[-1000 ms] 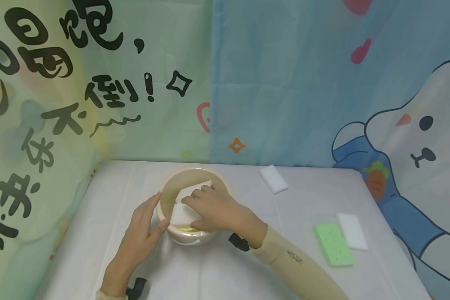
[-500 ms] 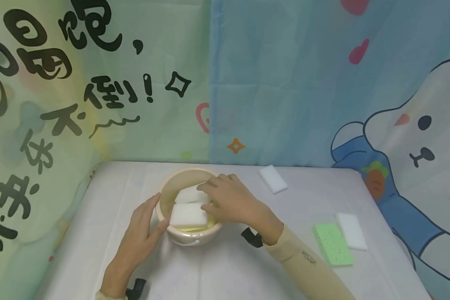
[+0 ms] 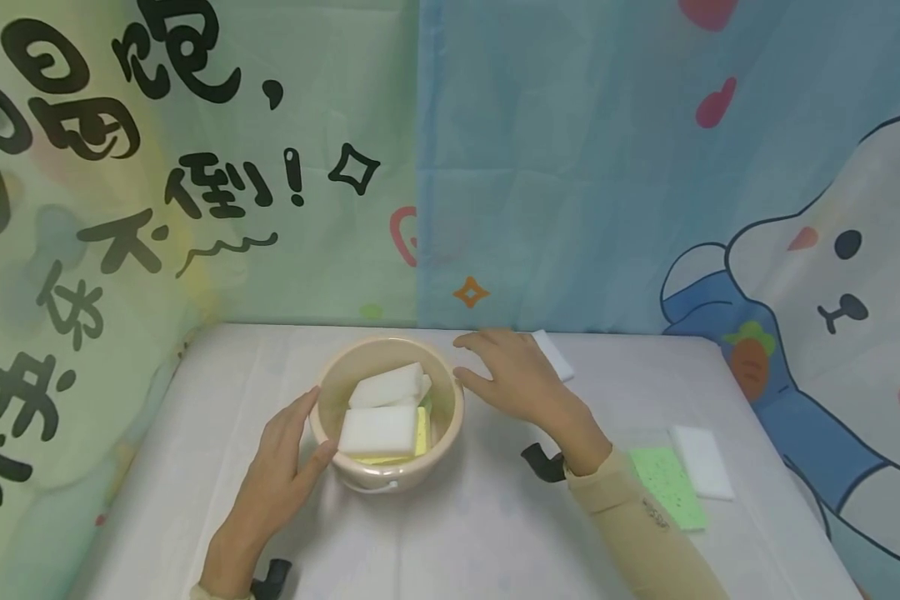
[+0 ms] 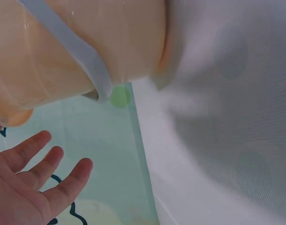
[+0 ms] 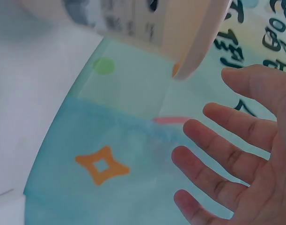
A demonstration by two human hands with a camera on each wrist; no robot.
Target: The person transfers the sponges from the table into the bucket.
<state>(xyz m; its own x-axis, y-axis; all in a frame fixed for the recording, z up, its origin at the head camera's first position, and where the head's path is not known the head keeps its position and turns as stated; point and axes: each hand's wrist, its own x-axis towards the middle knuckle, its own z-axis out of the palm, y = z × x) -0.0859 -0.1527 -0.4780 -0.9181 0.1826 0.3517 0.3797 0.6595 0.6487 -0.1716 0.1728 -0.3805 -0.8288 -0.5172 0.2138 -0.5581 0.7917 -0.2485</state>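
Note:
A cream bucket (image 3: 412,478) stands left of the table's middle. Inside it lie a front white sponge (image 3: 378,430) and another white sponge (image 3: 386,386) behind, over a yellow sponge (image 3: 422,432); a sliver of green shows at their right. My left hand (image 3: 273,475) rests against the bucket's left rim with fingers extended; three fingers spread apart in the left wrist view. Just right of the rim, my right hand (image 3: 521,379) hovers with nothing in its fingers, which look loosely straight in the right wrist view. It partly covers a white sponge (image 3: 553,357) on the table.
Over on the right side of the table, a green sponge (image 3: 669,483) lies beside a white sponge (image 3: 703,462); my right sleeve overlaps the green one's near edge. A printed cloth backdrop (image 3: 570,208) rises behind the table. The bucket's grey handle (image 4: 82,51) hangs down its side.
My right hand has come off the white sponges and out of the bucket, moving right past the rim towards the far white sponge. The left hand has stayed at the rim.

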